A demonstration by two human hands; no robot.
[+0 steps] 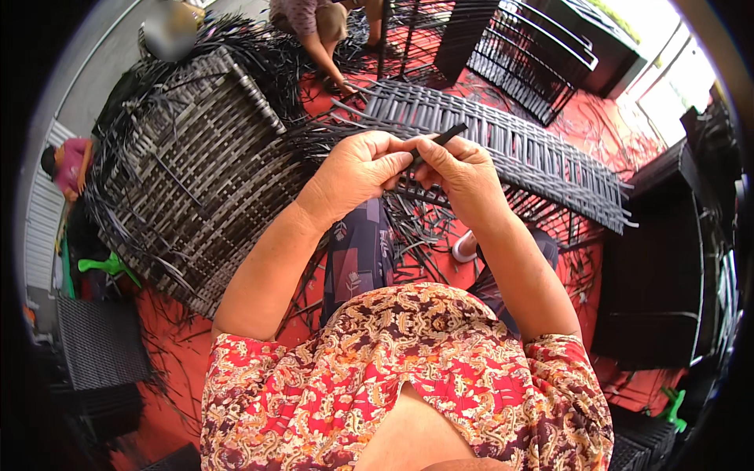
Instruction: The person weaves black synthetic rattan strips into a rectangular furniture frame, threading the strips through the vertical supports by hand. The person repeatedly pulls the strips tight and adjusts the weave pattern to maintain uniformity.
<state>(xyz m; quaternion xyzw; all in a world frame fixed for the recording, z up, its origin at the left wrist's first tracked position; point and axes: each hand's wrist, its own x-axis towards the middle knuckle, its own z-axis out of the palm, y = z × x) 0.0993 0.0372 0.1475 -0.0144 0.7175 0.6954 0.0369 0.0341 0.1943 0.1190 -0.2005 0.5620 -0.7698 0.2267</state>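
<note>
Both of my hands are raised close together in front of my chest. A short flat black strip (449, 134) runs between them, its end sticking up past the fingers. My left hand (357, 169) pinches the strip's lower part between thumb and fingers. With thumb and forefinger, my right hand (465, 171) grips it nearer the upper end. Just beyond the hands lies a long grey woven wicker panel (510, 145), slanting from upper left to lower right, with loose strand ends. At the left, a large brown-grey woven wicker piece (204, 173) bristles with loose strands.
A co-worker (310, 23) bends at the top, one hand at the long panel's far end. Another person (72, 166) is at the far left. Black frames (526, 59) stand at the back, dark stacked wicker pieces (102, 341) at lower left. Scraps litter the red floor (169, 392).
</note>
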